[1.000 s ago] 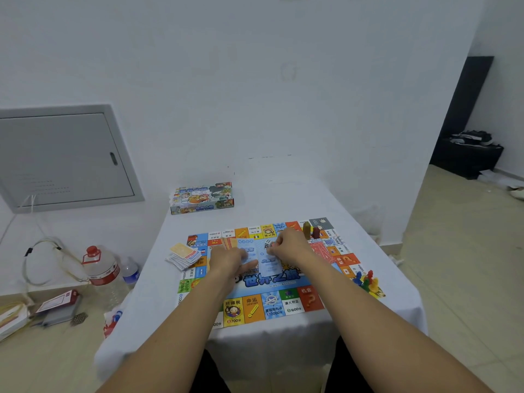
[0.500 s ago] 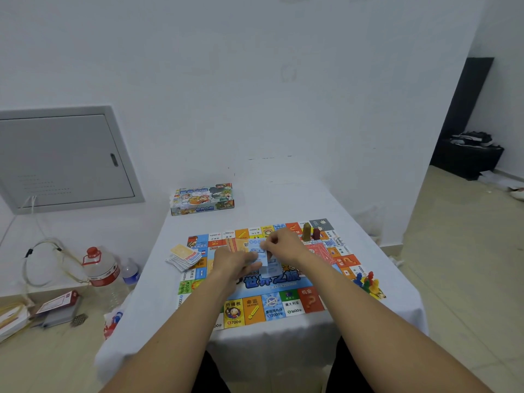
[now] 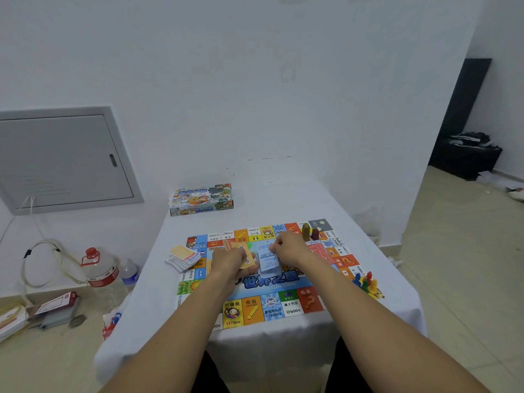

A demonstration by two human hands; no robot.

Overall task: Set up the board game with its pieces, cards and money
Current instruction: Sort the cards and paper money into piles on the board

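A colourful game board (image 3: pixel 255 307) lies open on the white-covered table (image 3: pixel 368 313). Over its middle, my left hand (image 3: pixel 229 262) grips a bundle of orange and yellow paper money (image 3: pixel 243 255). My right hand (image 3: pixel 289 248) pinches the top of a stack of light blue notes (image 3: pixel 268 262) held just above the board. A messy pile of cards (image 3: pixel 183 256) sits at the board's left edge. Coloured pawns (image 3: pixel 367 283) cluster at its right edge. Two small building pieces (image 3: pixel 310 232) stand near the far right corner.
The game box (image 3: pixel 201 198) lies at the table's back left, by the wall. On the floor to the left stand a large water bottle (image 3: pixel 100 272), a smaller bottle (image 3: pixel 129 272), cables and papers. A dark cabinet (image 3: pixel 467 157) stands far right.
Both hands have lifted off the board's middle. The right hand raised the blue notes slightly toward the far side, and the left hand now holds the orange money higher.
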